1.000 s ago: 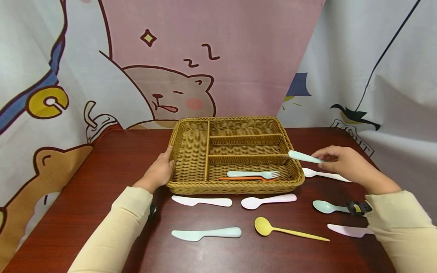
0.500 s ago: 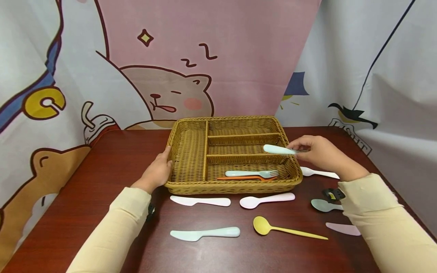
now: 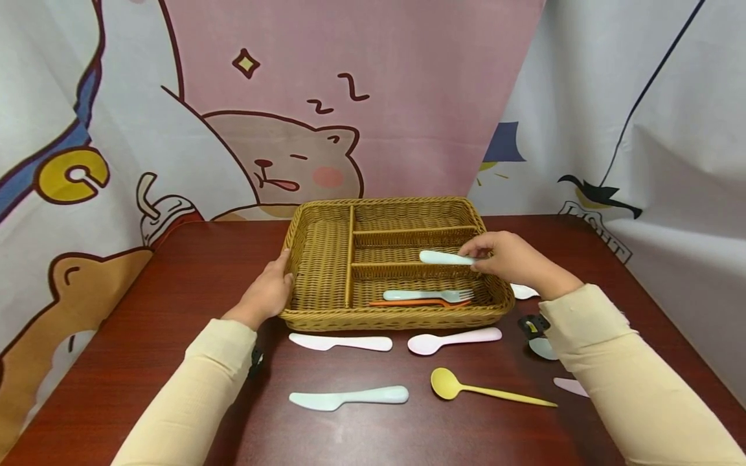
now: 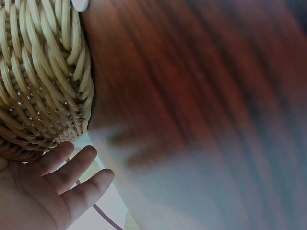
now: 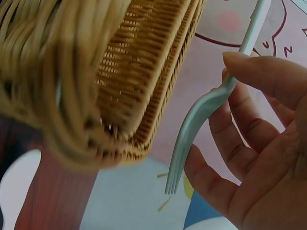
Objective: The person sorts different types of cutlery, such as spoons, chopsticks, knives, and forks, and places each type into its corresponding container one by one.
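Note:
My right hand (image 3: 504, 260) pinches a pale mint fork (image 3: 445, 257) between thumb and fingers, above the right-hand compartments of a wicker cutlery basket (image 3: 396, 318). In the right wrist view the tines of this fork (image 5: 192, 124) point down, beside the basket's rim. My left hand (image 3: 269, 291) rests against the basket's left side; the left wrist view shows its fingers (image 4: 72, 167) fairly straight by the weave. Inside the front right compartment lie another mint fork (image 3: 416, 295) and an orange fork (image 3: 408, 303).
Before the basket lie a white knife (image 3: 344, 342), a pink spoon (image 3: 454, 340), a mint knife (image 3: 350, 397) and a yellow spoon (image 3: 489, 391). A white utensil (image 3: 523, 292), mint spoon (image 3: 543, 349) and pink knife (image 3: 571, 386) are partly hidden by the right arm. A printed curtain (image 3: 431, 97) hangs behind.
My right hand has carried the mint fork leftward, from beyond the basket's right rim to over its compartments. The left hand has stayed at the basket's side.

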Demonstrator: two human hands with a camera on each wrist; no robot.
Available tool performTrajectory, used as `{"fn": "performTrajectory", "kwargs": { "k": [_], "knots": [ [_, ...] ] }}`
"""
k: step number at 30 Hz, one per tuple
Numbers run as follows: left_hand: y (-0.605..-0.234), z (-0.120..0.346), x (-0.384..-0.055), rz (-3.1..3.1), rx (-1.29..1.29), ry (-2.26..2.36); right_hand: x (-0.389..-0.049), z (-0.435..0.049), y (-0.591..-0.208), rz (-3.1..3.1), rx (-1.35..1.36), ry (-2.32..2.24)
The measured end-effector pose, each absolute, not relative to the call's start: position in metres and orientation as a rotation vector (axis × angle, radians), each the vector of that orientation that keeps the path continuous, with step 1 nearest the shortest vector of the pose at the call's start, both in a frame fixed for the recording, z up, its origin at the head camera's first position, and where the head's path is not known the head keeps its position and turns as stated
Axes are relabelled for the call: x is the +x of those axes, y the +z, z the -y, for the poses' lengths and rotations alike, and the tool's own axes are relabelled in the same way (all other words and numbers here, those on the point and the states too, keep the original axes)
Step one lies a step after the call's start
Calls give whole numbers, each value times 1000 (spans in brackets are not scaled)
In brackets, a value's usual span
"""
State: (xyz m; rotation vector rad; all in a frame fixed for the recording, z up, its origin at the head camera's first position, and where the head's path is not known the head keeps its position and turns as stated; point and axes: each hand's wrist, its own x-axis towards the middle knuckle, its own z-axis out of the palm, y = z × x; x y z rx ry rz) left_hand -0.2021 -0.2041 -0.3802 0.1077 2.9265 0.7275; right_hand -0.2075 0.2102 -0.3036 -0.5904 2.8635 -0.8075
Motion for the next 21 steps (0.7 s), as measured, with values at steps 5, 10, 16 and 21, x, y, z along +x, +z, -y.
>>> {"fn": "performTrajectory", "kwargs": {
  "k": [5, 10, 16, 21],
  "knots": [
    [-380, 204, -202, -2926, 104, 722, -211, -198, -308, -2829, -616, -779],
    [-380, 204, -203, -2924, 106, 718, -215, -189, -313, -2803, -651, -748],
    [-379, 204, -203, -2919, 105, 732, -218, -180, -321, -2753, -708, -736],
    [-380, 204, -203, -2942, 125, 721, -221, -172, -328, -2725, -729, -713]
  ]
}}
